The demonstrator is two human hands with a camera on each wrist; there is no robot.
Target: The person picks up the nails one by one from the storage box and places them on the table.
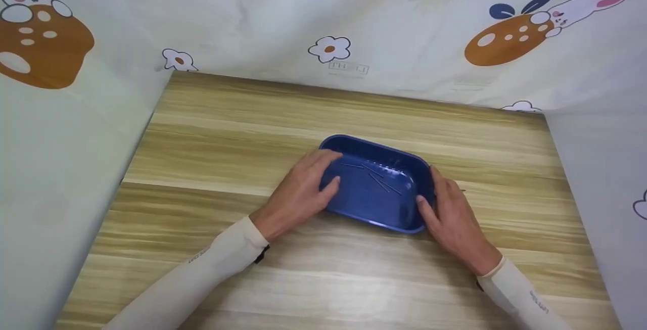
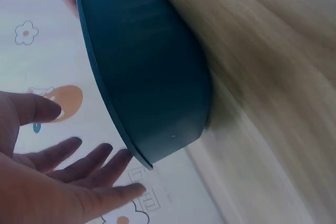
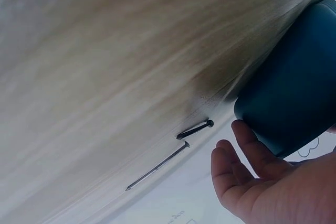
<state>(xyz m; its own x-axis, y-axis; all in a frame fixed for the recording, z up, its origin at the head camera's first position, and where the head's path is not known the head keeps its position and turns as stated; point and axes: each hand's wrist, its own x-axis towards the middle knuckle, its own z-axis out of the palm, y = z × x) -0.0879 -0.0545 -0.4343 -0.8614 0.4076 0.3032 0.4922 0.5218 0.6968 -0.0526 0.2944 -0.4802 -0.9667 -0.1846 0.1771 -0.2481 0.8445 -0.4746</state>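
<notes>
A blue rectangular tray (image 1: 374, 188) with rounded corners rests on the wood-grain table, and several thin nails (image 1: 381, 181) lie on its bottom. At the tray's left end is my left hand (image 1: 303, 188), fingers loosely spread near the rim. The left wrist view shows that hand (image 2: 68, 177) with a gap between thumb and fingers and nothing gripped. My right hand (image 1: 455, 219) holds the tray's right end, thumb over the rim and fingers along the outer wall. Two nails, a shorter dark one (image 3: 195, 129) and a longer one (image 3: 157, 167), lie on the table beyond the right fingers.
Wood-grain table (image 1: 227, 148) surrounds the tray. Behind it stands a pale printed cloth wall (image 1: 273, 21) with flowers and rabbits, and similar walls rise at the left (image 1: 45, 168) and right (image 1: 601, 168).
</notes>
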